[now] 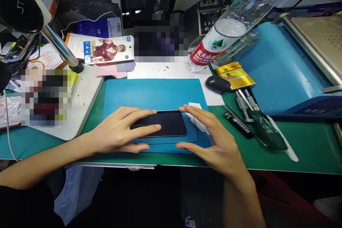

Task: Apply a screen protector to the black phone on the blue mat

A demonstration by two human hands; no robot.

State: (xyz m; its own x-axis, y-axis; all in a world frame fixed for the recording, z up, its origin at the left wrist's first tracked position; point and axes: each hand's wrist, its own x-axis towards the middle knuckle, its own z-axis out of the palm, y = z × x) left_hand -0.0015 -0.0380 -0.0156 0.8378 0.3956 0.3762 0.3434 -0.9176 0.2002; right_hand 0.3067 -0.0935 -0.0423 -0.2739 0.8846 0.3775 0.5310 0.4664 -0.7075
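Left hand (117,130): was spread palm down, fingers loosely parted and reaching right across the phone (173,124); two fingertips lay at its far edge and over its screen, the thumb apart on the near side. How hard they pressed, I could not tell.
Right hand (219,139): was spread wide, fingertips at the phone's far right corner, thumb well apart from them, near its near edge.
Phone: lay flat between the hands, dark side up, long sides running left to right, its left end partly covered.
Mat (152,92): lay blue and flat beneath the phone, on the green table (307,149).
Outline (171,144): showed thin, dark and rounded around the phone's near and right sides.
Scrap (195,105): lay white, partly under the right fingers.
Right side: held a black case (217,84), a gold packet (235,74), a green-handled tool (268,131) and, farther right, a blue machine (283,64).
Far right: a red-labelled bottle (227,32) stood behind the packet.
Far left: a picture box (107,50) lay beyond a white base (80,114).
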